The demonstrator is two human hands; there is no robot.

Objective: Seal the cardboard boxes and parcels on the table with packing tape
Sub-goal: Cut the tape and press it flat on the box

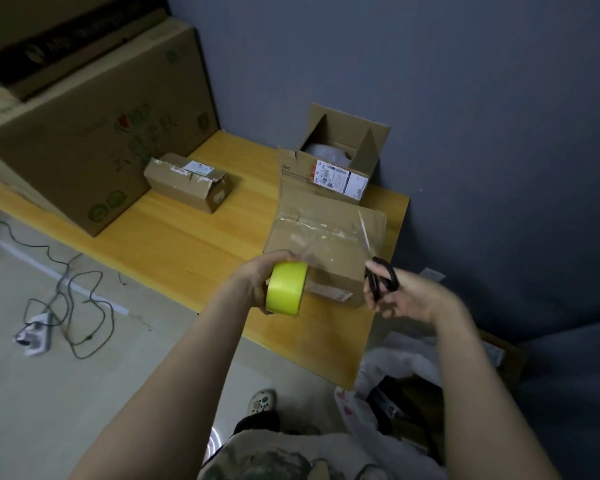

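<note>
Parcel (326,244) between tape roll (286,289), scissors (381,278); open box (340,157) behind.

Your tape (286,288) was smooth, shiny yellow plastic. Your scissors (380,277) had black plastic handles and a thin, shiny metal blade. The box (329,265) was dull brown cardboard, with a shiny clear strip (312,226) stuck on top. The open box (368,147) behind it had a white paper label (340,180). The table (194,244) was smooth yellow wood with a soft shine. The wall (465,98) looked dull.
</note>
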